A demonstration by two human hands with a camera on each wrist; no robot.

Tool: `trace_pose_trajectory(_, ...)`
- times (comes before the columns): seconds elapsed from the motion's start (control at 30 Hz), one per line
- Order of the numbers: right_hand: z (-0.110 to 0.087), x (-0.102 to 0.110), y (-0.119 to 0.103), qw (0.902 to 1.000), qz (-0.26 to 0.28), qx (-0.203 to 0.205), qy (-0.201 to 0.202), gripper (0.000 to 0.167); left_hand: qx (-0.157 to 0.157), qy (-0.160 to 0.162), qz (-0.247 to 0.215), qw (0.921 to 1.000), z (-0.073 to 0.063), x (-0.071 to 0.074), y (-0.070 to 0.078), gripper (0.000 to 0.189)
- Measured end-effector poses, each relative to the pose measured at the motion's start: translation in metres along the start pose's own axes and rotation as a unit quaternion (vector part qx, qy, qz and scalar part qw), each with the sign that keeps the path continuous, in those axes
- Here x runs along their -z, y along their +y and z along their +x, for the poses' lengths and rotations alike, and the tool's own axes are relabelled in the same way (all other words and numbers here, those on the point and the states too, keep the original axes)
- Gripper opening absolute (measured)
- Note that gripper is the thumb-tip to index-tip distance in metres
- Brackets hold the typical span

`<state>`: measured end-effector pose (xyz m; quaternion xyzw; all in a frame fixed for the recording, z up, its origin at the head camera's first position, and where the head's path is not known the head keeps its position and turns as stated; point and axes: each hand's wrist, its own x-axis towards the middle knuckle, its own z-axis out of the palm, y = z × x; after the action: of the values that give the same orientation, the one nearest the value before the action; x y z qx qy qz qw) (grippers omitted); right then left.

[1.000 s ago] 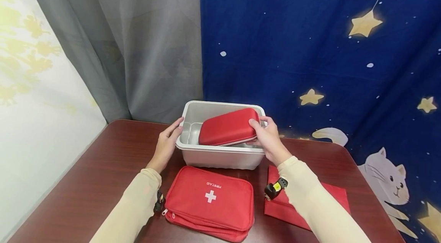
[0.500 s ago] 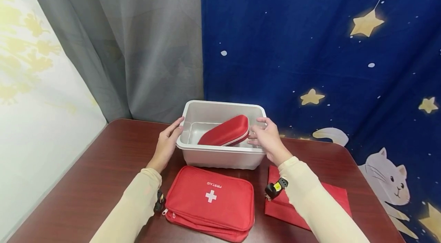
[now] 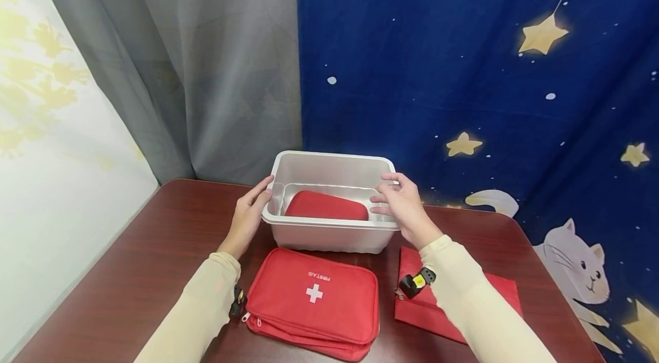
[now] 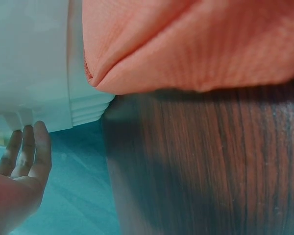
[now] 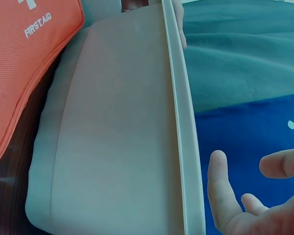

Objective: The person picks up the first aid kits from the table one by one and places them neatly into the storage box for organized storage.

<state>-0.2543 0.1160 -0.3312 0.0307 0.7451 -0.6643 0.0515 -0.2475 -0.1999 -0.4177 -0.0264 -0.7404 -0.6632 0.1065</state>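
A grey-white plastic bin [image 3: 332, 237] stands toward the back of the table, and a red zip case [image 3: 324, 206] lies on its floor, partly hidden by the front wall. My left hand [image 3: 247, 217] touches the bin's left rim with fingers fairly straight; the left wrist view has the fingertips [image 4: 40, 128] against the outer wall. Over the bin's right end, my right hand [image 3: 404, 206] has its fingers spread and loosely bent. Nothing sits between its thumb and fingers in the right wrist view, where the hand [image 5: 259, 200] is beside the rim.
In front of the bin lies a red first aid pouch [image 3: 340, 308] with a white cross, on top of another red layer. A flat red pouch [image 3: 427, 317] is partly under my right forearm. Behind the brown table [image 3: 128, 271] hang grey and blue star-patterned curtains [image 3: 463, 66].
My right hand has let go of the red case, which has dropped from a tilt to lie in the bin. The left hand has stayed at the rim.
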Motion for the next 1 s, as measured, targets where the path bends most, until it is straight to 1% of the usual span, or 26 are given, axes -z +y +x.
trace_pose_trajectory(0.17,-0.001,0.013,0.001,0.9999,-0.006,-0.002,0.011,0.040,0.004,-0.007,0.006,1.0000,-0.012,-0.002,0.023,0.045)
trace_pose_trajectory(0.2,-0.002,0.015,0.001,0.9999,-0.007,-0.002,0.015,0.040,0.001,-0.005,0.008,1.0000,-0.011,-0.002,0.021,0.045)
trace_pose_trajectory(0.4,-0.004,0.034,0.000,0.9995,-0.014,0.003,0.029,0.042,-0.013,0.008,0.008,0.9998,0.002,0.000,-0.009,0.044)
trace_pose_trajectory(0.53,-0.004,0.048,0.002,0.9993,-0.020,0.009,0.032,0.041,-0.014,0.013,0.008,0.9998,0.002,-0.001,-0.009,0.043)
trace_pose_trajectory(0.7,-0.006,0.064,0.006,0.9986,-0.035,0.014,0.038,0.043,-0.012,0.008,0.006,0.9999,0.003,-0.001,-0.009,0.043)
trace_pose_trajectory(0.83,-0.008,0.075,0.011,0.9984,-0.037,0.012,0.042,0.042,0.002,-0.001,0.000,1.0000,0.000,-0.002,-0.001,0.044)
trace_pose_trajectory(1.0,-0.009,0.086,0.017,0.9989,-0.028,0.009,0.037,0.042,0.011,-0.007,0.005,0.9999,-0.009,-0.003,0.020,0.046)
